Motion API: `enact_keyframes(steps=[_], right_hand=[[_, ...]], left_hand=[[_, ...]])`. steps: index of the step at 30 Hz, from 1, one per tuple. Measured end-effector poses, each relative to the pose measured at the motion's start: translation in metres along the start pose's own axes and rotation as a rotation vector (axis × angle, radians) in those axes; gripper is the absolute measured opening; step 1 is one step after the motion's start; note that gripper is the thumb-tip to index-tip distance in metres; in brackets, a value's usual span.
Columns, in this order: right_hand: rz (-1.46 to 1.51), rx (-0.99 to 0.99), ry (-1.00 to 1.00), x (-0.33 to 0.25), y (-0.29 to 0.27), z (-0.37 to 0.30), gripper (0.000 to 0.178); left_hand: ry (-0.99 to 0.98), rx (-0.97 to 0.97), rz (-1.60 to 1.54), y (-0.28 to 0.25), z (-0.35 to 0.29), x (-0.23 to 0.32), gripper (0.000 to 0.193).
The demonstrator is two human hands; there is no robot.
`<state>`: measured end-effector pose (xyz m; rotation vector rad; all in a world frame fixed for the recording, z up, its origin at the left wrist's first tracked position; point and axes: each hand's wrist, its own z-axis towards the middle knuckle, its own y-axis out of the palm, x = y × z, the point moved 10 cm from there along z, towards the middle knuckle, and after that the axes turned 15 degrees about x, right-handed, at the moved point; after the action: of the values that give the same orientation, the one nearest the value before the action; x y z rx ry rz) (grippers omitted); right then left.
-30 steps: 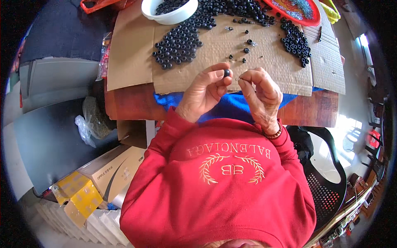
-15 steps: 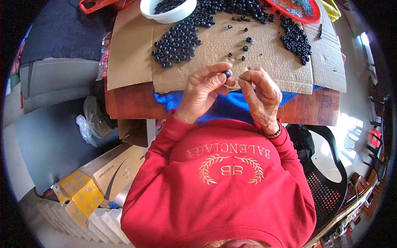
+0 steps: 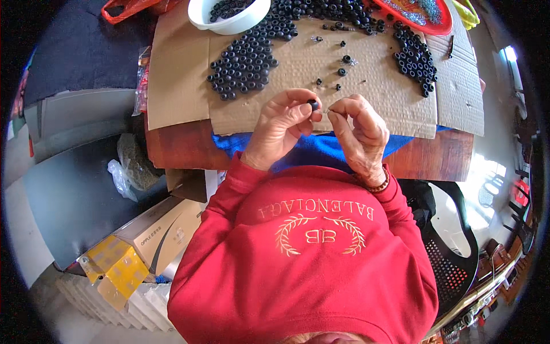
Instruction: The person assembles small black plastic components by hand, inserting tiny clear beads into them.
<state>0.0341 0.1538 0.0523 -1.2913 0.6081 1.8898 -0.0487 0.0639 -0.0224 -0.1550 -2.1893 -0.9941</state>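
Observation:
My left hand pinches a round black hollow piece between thumb and fingertips, over the near edge of the cardboard. Its open end faces toward my right hand. That hand's thumb and forefinger are pressed together around something tiny, too small to make out, just right of the black piece. Beyond the hands lie a few loose small black parts and small shiny coils. A large cluster of similar round black pieces spreads at the left, and a smaller cluster sits at the right.
A white bowl holding small black parts stands at the far left of the cardboard. At the far right a red tray holds shiny springs. A dark thin tool lies near it. Blue cloth hangs at the wooden table's edge.
The round black piece has turned in my left fingers, so its hole now shows. Both hands keep nearly the same place. The view has shifted slightly.

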Motion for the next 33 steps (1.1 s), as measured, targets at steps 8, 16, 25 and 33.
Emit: enact_keyframes(steps=[8, 16, 25, 33], right_hand=[[-0.021, -0.012, -0.021, 0.007, 0.004, 0.013, 0.012], [-0.063, -0.029, 0.008, 0.020, 0.008, 0.018, 0.015], [-0.073, -0.064, 0.033, 0.027, 0.011, 0.018, 0.013], [0.340, -0.306, 0.882, 0.069, 0.014, -0.012, 0.013]], left_hand=[[-0.053, 0.049, 0.005, -0.002, 0.015, -0.001, 0.024], [-0.065, 0.003, -0.018, -0.003, 0.027, -0.006, 0.017], [-0.144, 0.065, 0.029, -0.010, 0.029, -0.015, 0.018], [-0.146, -0.138, 0.210, 0.006, 0.019, -0.019, 0.017]])
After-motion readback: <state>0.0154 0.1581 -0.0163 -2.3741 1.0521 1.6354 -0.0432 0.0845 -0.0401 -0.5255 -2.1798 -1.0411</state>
